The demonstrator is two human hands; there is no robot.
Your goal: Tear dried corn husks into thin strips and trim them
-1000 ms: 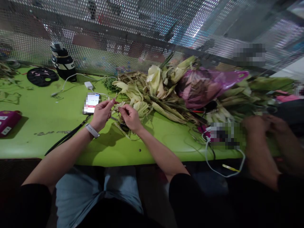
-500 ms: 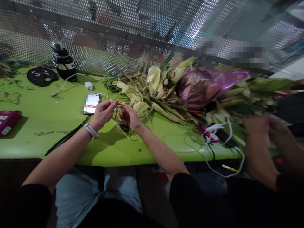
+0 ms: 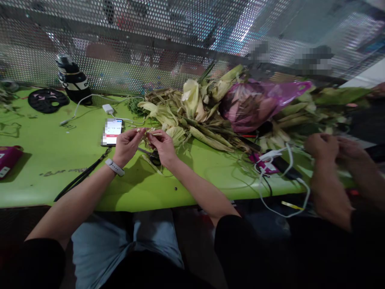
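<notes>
My left hand (image 3: 126,147), a pale watch on its wrist, pinches one end of a small pale strip of corn husk (image 3: 149,131). At the other end, the thumb and fingertips of my right hand (image 3: 165,149) are closed on the same strip. Its exact shape is partly hidden by my fingers. Beneath my right hand lie dark-handled scissors (image 3: 155,158), partly covered. A lit phone (image 3: 113,130) with a black strap (image 3: 82,175) rests just left of my left hand. Behind my hands spreads a heap of corn husks (image 3: 164,113).
A pink plastic bag (image 3: 240,105) sits among the husks. White cables (image 3: 290,158) and a power bank (image 3: 267,163) lie to the right, near a co-worker's hands (image 3: 323,146). At the left are a bottle (image 3: 73,82), a black palette-shaped item (image 3: 48,100) and a magenta box (image 3: 9,160).
My hands stay close together, and the fingertips of my right hand now pinch the strip more visibly. More of the scissors shows below. The whole view has shifted slightly.
</notes>
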